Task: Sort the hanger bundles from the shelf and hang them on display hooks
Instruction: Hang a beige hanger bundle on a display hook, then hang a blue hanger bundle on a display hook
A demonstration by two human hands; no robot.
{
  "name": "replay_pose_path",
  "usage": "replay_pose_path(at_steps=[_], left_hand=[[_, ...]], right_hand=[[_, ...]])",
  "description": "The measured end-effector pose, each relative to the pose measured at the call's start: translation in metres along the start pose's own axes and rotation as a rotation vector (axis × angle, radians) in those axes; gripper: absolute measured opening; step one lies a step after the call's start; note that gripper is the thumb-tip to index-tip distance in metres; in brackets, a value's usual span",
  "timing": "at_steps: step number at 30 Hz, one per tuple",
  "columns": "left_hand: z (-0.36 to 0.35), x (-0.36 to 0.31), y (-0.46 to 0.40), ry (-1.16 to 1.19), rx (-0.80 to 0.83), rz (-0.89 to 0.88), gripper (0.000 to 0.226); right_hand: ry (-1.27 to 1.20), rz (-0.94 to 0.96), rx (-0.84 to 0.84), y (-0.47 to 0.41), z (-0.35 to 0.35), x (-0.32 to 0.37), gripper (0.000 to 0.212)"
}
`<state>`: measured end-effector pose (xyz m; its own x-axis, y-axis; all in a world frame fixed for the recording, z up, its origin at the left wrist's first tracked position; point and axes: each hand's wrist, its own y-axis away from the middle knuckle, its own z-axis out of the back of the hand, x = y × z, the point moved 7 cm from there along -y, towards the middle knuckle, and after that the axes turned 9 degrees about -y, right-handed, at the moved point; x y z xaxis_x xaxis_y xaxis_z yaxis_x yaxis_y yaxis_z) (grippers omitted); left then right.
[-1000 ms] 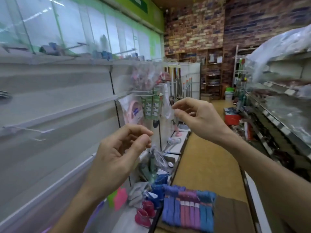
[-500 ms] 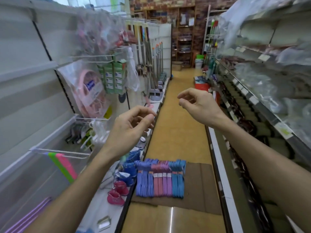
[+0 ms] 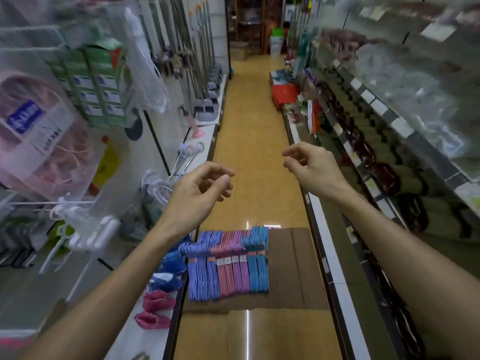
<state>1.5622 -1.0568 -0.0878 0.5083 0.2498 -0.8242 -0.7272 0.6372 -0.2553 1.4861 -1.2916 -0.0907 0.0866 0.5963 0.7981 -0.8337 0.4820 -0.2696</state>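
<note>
Hovering over the aisle with loosely curled fingers, the left hand (image 3: 200, 189) and right hand (image 3: 310, 166) hold nothing. Below them, banded bundles of purple, pink and blue plastic hangers (image 3: 228, 263) lie side by side at the left edge of a flat brown cardboard sheet (image 3: 288, 268) on the yellow tiled floor (image 3: 249, 141).

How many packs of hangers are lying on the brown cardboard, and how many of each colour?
Violet-blue bundles: 2
Pink bundles: 2
Lilac bundles: 2
Sky-blue bundles: 2
Total: 8, going by one label per bundle.
</note>
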Motion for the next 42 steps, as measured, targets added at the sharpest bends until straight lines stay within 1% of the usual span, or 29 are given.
replay_pose_path(at_steps=[4, 8, 12, 15, 19, 22, 26, 29, 34, 36, 39, 41, 42], left_hand=[[-0.032, 0.058, -0.037, 0.001, 0.038, 0.071, 0.013], [-0.071, 0.129, -0.061, 0.003, 0.063, 0.151, 0.014], [-0.117, 0.213, -0.084, 0.007, 0.060, 0.192, 0.015], [-0.163, 0.288, -0.094, -0.001, 0.046, 0.219, 0.015], [-0.237, 0.396, -0.089, -0.035, 0.068, 0.237, 0.019], [-0.293, 0.475, -0.075, -0.100, 0.110, 0.241, 0.016], [-0.359, 0.572, -0.053, -0.180, 0.173, 0.220, 0.013], [-0.396, 0.636, -0.043, -0.225, 0.182, 0.193, 0.014], [-0.444, 0.723, -0.039, -0.251, 0.158, 0.126, 0.013], [-0.460, 0.747, -0.038, -0.259, 0.161, 0.099, 0.013], [-0.475, 0.769, -0.039, -0.286, 0.134, 0.064, 0.013], [-0.480, 0.772, -0.045, -0.340, 0.096, 0.019, 0.017], [-0.482, 0.769, -0.050, -0.398, 0.077, -0.030, 0.021]], right_hand=[[-0.026, -0.106, 0.011, -0.032, -0.030, -0.077, 0.021], [-0.040, -0.192, 0.027, -0.054, -0.068, -0.163, 0.018], [-0.050, -0.263, 0.057, -0.067, -0.118, -0.256, 0.019], [-0.053, -0.290, 0.085, -0.072, -0.160, -0.331, 0.023], [-0.036, -0.314, 0.112, -0.067, -0.223, -0.438, 0.024], [0.000, -0.326, 0.130, -0.053, -0.275, -0.522, 0.023], [0.118, -0.293, 0.167, -0.032, -0.344, -0.629, 0.021], [0.091, -0.290, 0.191, -0.020, -0.387, -0.697, 0.023], [0.081, -0.260, 0.186, -0.013, -0.439, -0.779, 0.020], [0.084, -0.240, 0.178, -0.012, -0.453, -0.800, 0.019], [0.089, -0.216, 0.164, -0.007, -0.469, -0.820, 0.012], [0.046, -0.301, 0.166, 0.006, -0.480, -0.837, 0.010], [-0.002, -0.371, 0.164, 0.016, -0.484, -0.846, 0.015]])
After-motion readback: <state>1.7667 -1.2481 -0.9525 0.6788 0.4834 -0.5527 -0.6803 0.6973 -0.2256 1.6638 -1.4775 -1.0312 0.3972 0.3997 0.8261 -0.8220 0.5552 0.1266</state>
